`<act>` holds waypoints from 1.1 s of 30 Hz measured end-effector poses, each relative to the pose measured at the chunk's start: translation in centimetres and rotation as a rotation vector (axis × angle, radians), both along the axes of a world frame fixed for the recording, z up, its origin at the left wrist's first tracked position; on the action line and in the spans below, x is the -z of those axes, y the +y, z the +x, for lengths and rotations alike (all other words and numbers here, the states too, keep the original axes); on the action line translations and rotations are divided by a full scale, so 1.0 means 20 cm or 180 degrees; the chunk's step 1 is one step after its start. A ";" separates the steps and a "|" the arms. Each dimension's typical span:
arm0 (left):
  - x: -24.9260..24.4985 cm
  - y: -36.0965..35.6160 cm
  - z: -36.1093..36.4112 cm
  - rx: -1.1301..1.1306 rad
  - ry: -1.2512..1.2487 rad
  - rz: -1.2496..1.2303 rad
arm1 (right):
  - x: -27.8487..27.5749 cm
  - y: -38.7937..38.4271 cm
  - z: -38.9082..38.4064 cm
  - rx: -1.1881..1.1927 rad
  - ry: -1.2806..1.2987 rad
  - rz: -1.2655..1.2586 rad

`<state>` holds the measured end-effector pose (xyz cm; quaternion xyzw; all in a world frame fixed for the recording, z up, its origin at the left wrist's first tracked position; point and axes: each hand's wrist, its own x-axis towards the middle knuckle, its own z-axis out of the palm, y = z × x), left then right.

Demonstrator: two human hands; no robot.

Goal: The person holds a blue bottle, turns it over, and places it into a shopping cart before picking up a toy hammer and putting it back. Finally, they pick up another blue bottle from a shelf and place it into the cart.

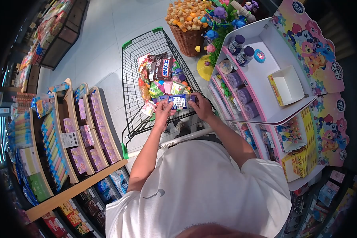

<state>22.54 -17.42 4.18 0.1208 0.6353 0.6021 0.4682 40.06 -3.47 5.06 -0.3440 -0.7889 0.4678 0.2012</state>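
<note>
Above the near end of a black wire shopping cart [127, 75], a blue-labelled bottle [179, 102] with white printing lies sideways between my hands. My left hand [162, 113] pinches its left end with the fingertips. Around its right end curl the fingers of my right hand [201, 106]. Below and beyond the bottle, the cart holds a heap of packaged snacks. A brown bag [161, 67] with white characters tops the heap, with colourful packets [158, 88] around it. The bottle hides part of the heap.
A pink-and-white display stand [273, 43] with purple-capped bottles [245, 56] rises close on the right. Ahead stands a wicker basket [187, 41] of small orange-tan items. Wooden shelving [101, 170] with packaged goods lines the left. The cart's handle [186, 137] crosses in front of me.
</note>
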 end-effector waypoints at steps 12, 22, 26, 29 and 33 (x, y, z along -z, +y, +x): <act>0.01 0.00 0.00 -0.0042 0.0000 0.0049 | -0.01 0.00 -0.01 -0.0002 -0.0015 0.0086; 0.03 -0.02 -0.01 -0.0058 -0.0194 0.0048 | 0.01 -0.01 0.00 -0.0134 -0.0277 0.0006; 0.03 -0.02 -0.02 -0.0045 -0.0177 0.0031 | 0.08 -0.01 -0.02 -0.0114 0.0060 0.0346; 0.04 -0.02 -0.02 -0.0008 -0.0289 0.0006 | 0.10 -0.01 -0.01 -0.0096 0.0130 0.0315; 0.02 -0.02 -0.02 0.0074 -0.0404 -0.0047 | 0.06 -0.01 0.00 -0.0058 -0.0045 -0.0071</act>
